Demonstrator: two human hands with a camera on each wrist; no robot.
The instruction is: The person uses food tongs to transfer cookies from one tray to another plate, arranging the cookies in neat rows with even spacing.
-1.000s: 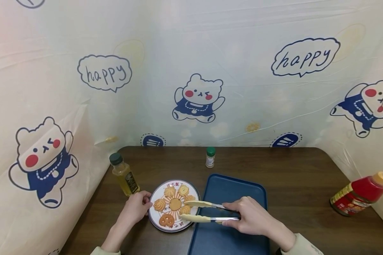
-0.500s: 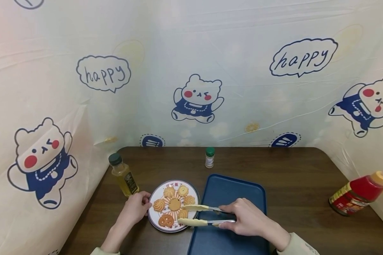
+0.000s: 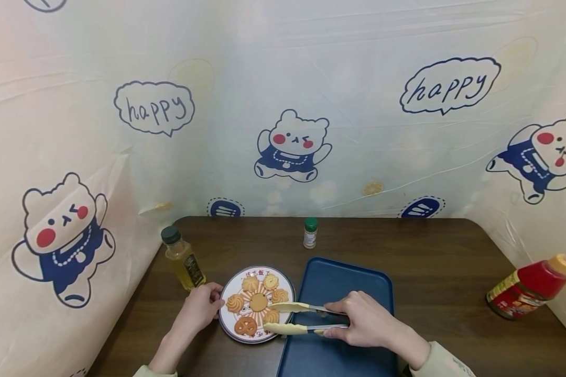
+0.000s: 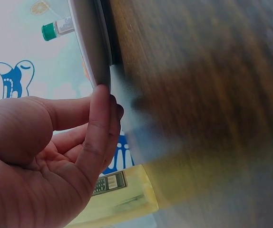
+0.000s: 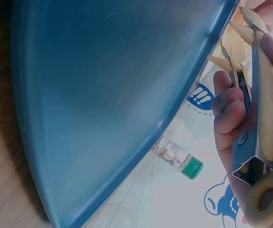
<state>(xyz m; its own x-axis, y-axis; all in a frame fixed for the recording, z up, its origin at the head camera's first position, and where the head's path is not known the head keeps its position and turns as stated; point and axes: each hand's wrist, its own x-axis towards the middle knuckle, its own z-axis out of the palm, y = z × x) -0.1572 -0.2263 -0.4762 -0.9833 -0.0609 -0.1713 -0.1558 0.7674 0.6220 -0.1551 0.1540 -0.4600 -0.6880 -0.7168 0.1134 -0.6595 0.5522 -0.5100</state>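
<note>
While the right hand (image 3: 370, 325) grips the handles of the cream-tipped tongs (image 3: 296, 318), their two tips stand apart on either side of a cookie (image 3: 271, 316) at the near right of the plate (image 3: 227, 324). The left hand (image 3: 197, 311) rests its relaxed fingers against the plate's left rim. A blue tray (image 3: 349, 283) lies under the right hand, and an oil bottle (image 3: 182, 258) stands just beyond the left.

Your yellow-tipped tongs (image 3: 297, 318) straddle a cookie (image 3: 271, 316) at the right edge of the round cookie plate (image 3: 231, 325).
</note>
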